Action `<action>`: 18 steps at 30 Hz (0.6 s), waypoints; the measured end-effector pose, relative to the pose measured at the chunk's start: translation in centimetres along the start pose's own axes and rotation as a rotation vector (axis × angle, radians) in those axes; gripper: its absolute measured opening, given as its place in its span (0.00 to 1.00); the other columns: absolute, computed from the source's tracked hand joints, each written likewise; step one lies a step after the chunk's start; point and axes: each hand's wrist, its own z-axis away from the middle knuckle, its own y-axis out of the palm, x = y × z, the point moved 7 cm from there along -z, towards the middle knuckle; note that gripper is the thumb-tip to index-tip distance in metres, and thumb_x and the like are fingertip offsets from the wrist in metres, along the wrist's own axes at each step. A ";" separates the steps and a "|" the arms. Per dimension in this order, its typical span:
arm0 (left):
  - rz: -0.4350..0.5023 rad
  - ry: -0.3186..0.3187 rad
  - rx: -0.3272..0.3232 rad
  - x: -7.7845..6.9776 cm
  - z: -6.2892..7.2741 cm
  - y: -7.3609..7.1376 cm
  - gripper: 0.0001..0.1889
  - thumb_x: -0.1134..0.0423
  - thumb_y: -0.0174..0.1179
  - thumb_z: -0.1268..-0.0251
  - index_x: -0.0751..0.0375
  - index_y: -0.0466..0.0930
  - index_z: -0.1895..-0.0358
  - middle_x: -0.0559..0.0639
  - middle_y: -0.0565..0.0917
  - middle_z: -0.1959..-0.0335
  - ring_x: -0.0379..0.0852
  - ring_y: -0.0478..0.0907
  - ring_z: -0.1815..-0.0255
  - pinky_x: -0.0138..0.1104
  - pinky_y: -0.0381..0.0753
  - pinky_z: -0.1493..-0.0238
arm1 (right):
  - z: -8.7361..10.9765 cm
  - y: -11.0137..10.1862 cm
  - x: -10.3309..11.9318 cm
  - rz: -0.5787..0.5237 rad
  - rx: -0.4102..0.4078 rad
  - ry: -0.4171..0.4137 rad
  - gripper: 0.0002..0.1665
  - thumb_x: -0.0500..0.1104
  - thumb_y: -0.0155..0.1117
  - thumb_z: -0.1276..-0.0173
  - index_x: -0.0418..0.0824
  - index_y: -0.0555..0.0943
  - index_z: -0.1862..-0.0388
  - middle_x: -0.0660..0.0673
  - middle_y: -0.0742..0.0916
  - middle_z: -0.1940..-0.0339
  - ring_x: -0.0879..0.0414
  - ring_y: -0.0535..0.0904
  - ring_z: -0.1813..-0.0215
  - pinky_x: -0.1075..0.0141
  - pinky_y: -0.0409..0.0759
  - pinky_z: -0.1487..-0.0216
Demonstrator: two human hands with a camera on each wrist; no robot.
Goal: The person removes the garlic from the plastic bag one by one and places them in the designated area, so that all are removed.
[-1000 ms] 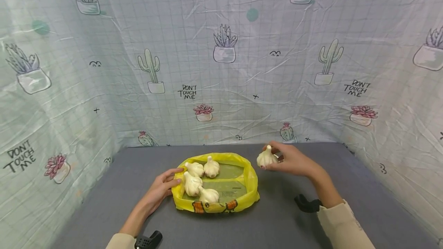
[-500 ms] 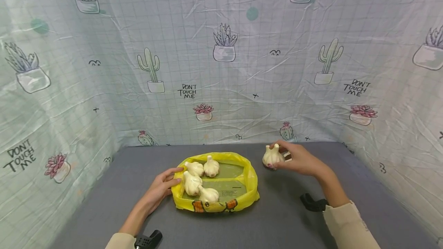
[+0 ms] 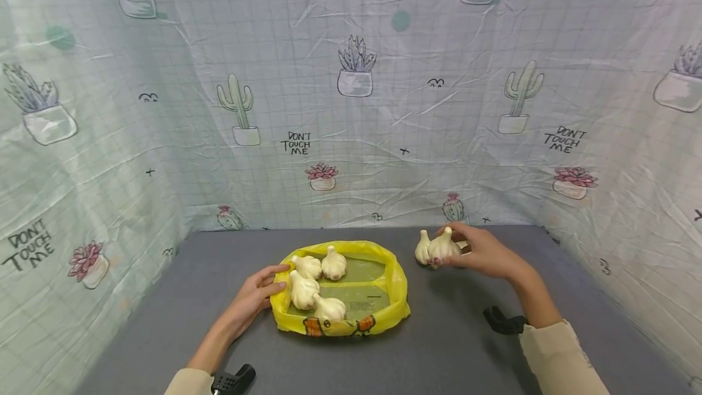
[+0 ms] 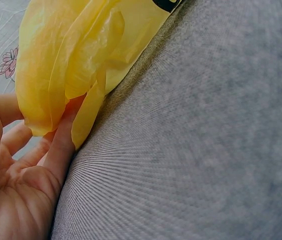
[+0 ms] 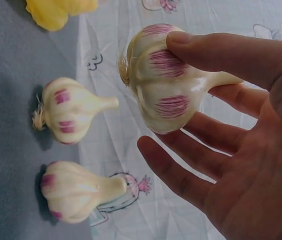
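A yellow plastic bag [image 3: 399, 297], its rim folded wide, lies with several garlic bulbs inside, such as one garlic bulb [image 3: 334, 264] near the far rim. My left hand [image 3: 253, 297] rests at the bag's left side, fingertips right at the rim. Loosely spread, its fingers touch the thin plastic in the left wrist view, some tips hidden by the folds. To the right of the bag, my right hand [image 3: 482, 252] holds another garlic bulb [image 5: 166, 80] with purple streaks. Beyond that bulb in the right wrist view stand two more, an upper bulb [image 5: 73, 110] and a lower bulb [image 5: 76, 192].
A grey cloth [image 3: 384, 364] covers the tabletop. Around the sides and back hangs a pale cactus-print sheet [image 3: 406, 120]. A black wrist strap piece [image 3: 236, 380] shows by the left sleeve, and a black camera mount [image 3: 501, 322] sits at the right wrist.
My right hand, still holding a garlic bulb, has moved a little to the right, uncovering a bulb on its left. My left hand and the bag have stayed in place.
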 end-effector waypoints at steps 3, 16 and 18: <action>0.000 -0.003 -0.004 0.0 0.0 0.0 0.32 0.52 0.60 0.23 0.59 0.65 0.22 0.65 0.69 0.24 0.53 0.78 0.33 0.45 0.84 0.40 | 0.1 -0.3 -0.3 0.007 -0.008 0.002 0.32 0.48 0.76 0.33 0.41 0.76 0.34 0.38 0.84 0.41 0.36 0.80 0.36 0.45 0.84 0.42; 0.014 -0.008 -0.002 0.0 -0.1 0.0 0.32 0.53 0.60 0.23 0.60 0.65 0.23 0.66 0.67 0.22 0.52 0.78 0.34 0.44 0.84 0.40 | 0.8 -1.7 -1.8 0.009 -0.056 0.025 0.32 0.44 0.73 0.30 0.39 0.75 0.31 0.33 0.81 0.34 0.31 0.77 0.32 0.44 0.85 0.44; 0.012 -0.011 -0.009 0.1 0.0 -0.1 0.32 0.53 0.60 0.23 0.60 0.65 0.23 0.66 0.68 0.23 0.52 0.79 0.35 0.44 0.84 0.41 | 0.7 -1.9 -2.0 0.013 -0.060 0.025 0.32 0.45 0.72 0.30 0.40 0.74 0.30 0.33 0.81 0.34 0.31 0.77 0.32 0.44 0.85 0.44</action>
